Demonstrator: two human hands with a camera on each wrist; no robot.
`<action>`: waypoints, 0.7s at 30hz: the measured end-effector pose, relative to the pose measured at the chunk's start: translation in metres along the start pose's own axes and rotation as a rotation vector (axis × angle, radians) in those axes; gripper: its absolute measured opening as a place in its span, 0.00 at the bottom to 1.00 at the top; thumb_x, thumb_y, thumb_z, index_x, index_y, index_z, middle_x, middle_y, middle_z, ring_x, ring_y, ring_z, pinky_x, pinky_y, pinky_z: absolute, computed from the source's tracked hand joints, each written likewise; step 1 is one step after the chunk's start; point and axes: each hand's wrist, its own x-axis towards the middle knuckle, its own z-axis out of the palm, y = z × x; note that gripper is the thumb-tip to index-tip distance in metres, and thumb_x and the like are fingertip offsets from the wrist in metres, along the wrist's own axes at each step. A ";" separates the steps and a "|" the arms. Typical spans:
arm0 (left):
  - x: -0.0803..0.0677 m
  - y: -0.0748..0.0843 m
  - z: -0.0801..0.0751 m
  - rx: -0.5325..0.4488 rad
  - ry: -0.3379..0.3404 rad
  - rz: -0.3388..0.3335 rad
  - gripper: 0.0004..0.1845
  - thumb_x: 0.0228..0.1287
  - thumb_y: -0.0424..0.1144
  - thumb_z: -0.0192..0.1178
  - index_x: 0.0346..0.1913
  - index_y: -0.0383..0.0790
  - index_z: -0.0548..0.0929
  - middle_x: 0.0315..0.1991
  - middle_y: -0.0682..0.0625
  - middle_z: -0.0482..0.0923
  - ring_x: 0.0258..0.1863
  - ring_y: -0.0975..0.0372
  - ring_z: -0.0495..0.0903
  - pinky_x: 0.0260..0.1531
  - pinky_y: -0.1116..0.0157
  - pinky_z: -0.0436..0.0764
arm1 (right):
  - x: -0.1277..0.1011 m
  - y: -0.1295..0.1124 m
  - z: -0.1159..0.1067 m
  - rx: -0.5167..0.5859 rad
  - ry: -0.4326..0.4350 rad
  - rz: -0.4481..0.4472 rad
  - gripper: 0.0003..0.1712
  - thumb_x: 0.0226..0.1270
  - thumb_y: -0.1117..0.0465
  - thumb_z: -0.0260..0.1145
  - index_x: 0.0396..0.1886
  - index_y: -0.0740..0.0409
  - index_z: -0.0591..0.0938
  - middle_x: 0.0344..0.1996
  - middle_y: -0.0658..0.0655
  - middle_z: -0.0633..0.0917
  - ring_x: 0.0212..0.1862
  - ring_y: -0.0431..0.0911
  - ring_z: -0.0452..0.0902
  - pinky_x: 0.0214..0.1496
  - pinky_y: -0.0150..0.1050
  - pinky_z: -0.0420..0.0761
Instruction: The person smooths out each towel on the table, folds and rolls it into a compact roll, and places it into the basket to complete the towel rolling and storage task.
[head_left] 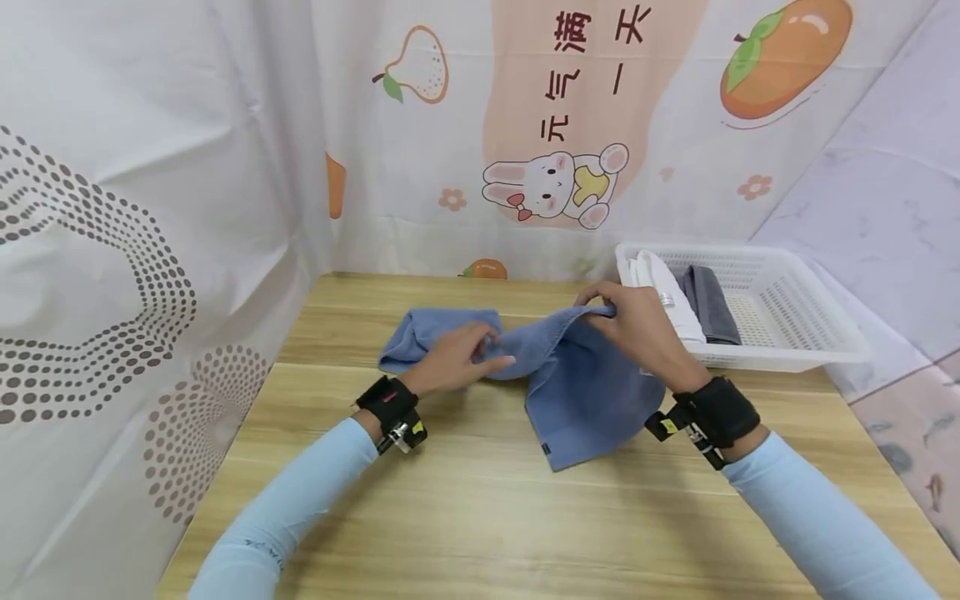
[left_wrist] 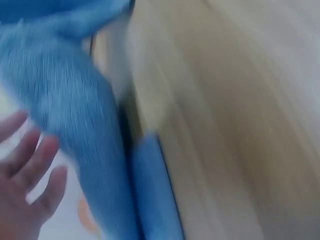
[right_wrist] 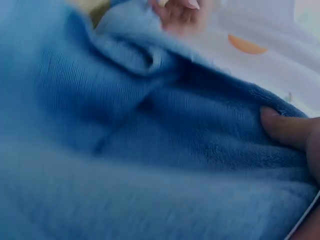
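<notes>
A blue towel [head_left: 592, 400] hangs from my right hand [head_left: 637, 321], whose thumb and fingers pinch its upper edge. In the right wrist view the thumb [right_wrist: 285, 127] presses against the inner side of the cloth [right_wrist: 150, 120]. The raised cloth drapes in folds, and a lower corner with a small dark tag comes down toward the tabletop. At the left, more blue cloth [head_left: 420, 329] lies folded on the table. My left hand [head_left: 457, 358] is over that side with thumb and fingers apart. Its loose fingers [left_wrist: 45, 155] show beside the cloth in the left wrist view, gripping nothing.
A white plastic basket [head_left: 806, 333] stands at the back right of the wooden table [head_left: 465, 517], close to my right hand. Inside it lie a rolled white towel [head_left: 671, 296] and a grey towel [head_left: 712, 308]. Printed curtains [head_left: 420, 183] border the back and sides.
</notes>
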 end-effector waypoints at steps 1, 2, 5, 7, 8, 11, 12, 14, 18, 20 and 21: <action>0.004 0.007 0.005 0.039 0.030 0.013 0.34 0.69 0.75 0.48 0.57 0.50 0.78 0.40 0.54 0.74 0.35 0.64 0.73 0.36 0.64 0.74 | 0.000 -0.003 -0.002 0.001 -0.005 -0.014 0.11 0.61 0.68 0.77 0.42 0.56 0.88 0.34 0.57 0.89 0.20 0.42 0.66 0.31 0.42 0.67; 0.009 0.014 0.010 0.067 0.063 0.029 0.37 0.67 0.77 0.47 0.58 0.50 0.77 0.42 0.54 0.73 0.37 0.64 0.73 0.38 0.64 0.74 | -0.001 -0.007 -0.003 0.002 -0.011 -0.027 0.11 0.61 0.67 0.77 0.42 0.57 0.88 0.32 0.56 0.88 0.20 0.42 0.66 0.30 0.41 0.67; 0.023 0.034 0.022 0.108 0.182 0.106 0.30 0.72 0.70 0.50 0.52 0.47 0.77 0.42 0.52 0.72 0.36 0.63 0.71 0.37 0.64 0.73 | -0.004 -0.019 -0.004 0.003 -0.028 -0.049 0.10 0.61 0.65 0.78 0.42 0.57 0.87 0.24 0.53 0.84 0.19 0.41 0.64 0.26 0.39 0.66; 0.031 0.043 0.026 0.164 0.269 0.173 0.21 0.74 0.60 0.56 0.47 0.44 0.77 0.40 0.51 0.71 0.34 0.62 0.70 0.35 0.63 0.71 | -0.007 -0.024 -0.004 -0.002 -0.033 -0.048 0.10 0.61 0.65 0.78 0.41 0.57 0.87 0.22 0.52 0.82 0.19 0.41 0.64 0.25 0.39 0.65; 0.034 0.047 0.027 0.197 0.309 0.200 0.17 0.73 0.55 0.60 0.46 0.43 0.77 0.39 0.50 0.71 0.33 0.61 0.70 0.34 0.62 0.71 | -0.009 -0.026 -0.004 -0.005 -0.035 -0.041 0.10 0.61 0.65 0.78 0.41 0.57 0.87 0.22 0.51 0.82 0.19 0.41 0.64 0.25 0.38 0.65; 0.039 0.050 0.022 0.279 0.398 0.222 0.10 0.66 0.38 0.66 0.46 0.40 0.80 0.41 0.46 0.76 0.35 0.58 0.74 0.36 0.61 0.74 | -0.012 -0.030 -0.005 -0.014 -0.034 -0.025 0.11 0.60 0.65 0.79 0.41 0.57 0.88 0.23 0.52 0.84 0.20 0.40 0.66 0.25 0.37 0.65; 0.039 0.048 0.019 0.301 0.415 0.212 0.11 0.62 0.33 0.66 0.47 0.39 0.81 0.43 0.45 0.77 0.38 0.56 0.77 0.38 0.60 0.76 | -0.013 -0.031 -0.006 -0.018 -0.031 -0.020 0.10 0.60 0.65 0.79 0.41 0.56 0.88 0.24 0.52 0.84 0.19 0.40 0.65 0.25 0.37 0.64; 0.036 0.040 0.011 0.308 0.436 0.157 0.16 0.58 0.27 0.63 0.50 0.37 0.84 0.46 0.44 0.80 0.44 0.53 0.80 0.43 0.57 0.79 | -0.016 -0.031 -0.011 -0.026 -0.019 -0.023 0.10 0.60 0.65 0.79 0.40 0.56 0.88 0.23 0.52 0.85 0.19 0.39 0.65 0.24 0.37 0.64; 0.022 0.024 -0.006 0.266 0.445 0.028 0.22 0.61 0.28 0.53 0.56 0.41 0.87 0.50 0.44 0.83 0.51 0.51 0.81 0.51 0.53 0.79 | -0.026 -0.027 -0.022 -0.054 0.006 -0.036 0.10 0.58 0.66 0.80 0.39 0.55 0.89 0.24 0.51 0.86 0.19 0.38 0.69 0.25 0.38 0.68; 0.014 0.023 -0.014 0.226 0.433 0.011 0.22 0.69 0.33 0.48 0.59 0.42 0.86 0.52 0.44 0.84 0.54 0.50 0.81 0.56 0.50 0.77 | -0.031 -0.023 -0.026 -0.060 0.012 -0.029 0.11 0.56 0.66 0.81 0.38 0.54 0.89 0.26 0.51 0.87 0.21 0.38 0.72 0.27 0.38 0.70; 0.010 0.025 -0.018 0.202 0.427 0.013 0.23 0.71 0.35 0.45 0.61 0.41 0.85 0.54 0.44 0.84 0.55 0.49 0.80 0.58 0.49 0.76 | -0.033 -0.020 -0.028 -0.063 0.011 -0.023 0.12 0.55 0.66 0.81 0.37 0.54 0.89 0.26 0.51 0.88 0.21 0.39 0.73 0.27 0.38 0.71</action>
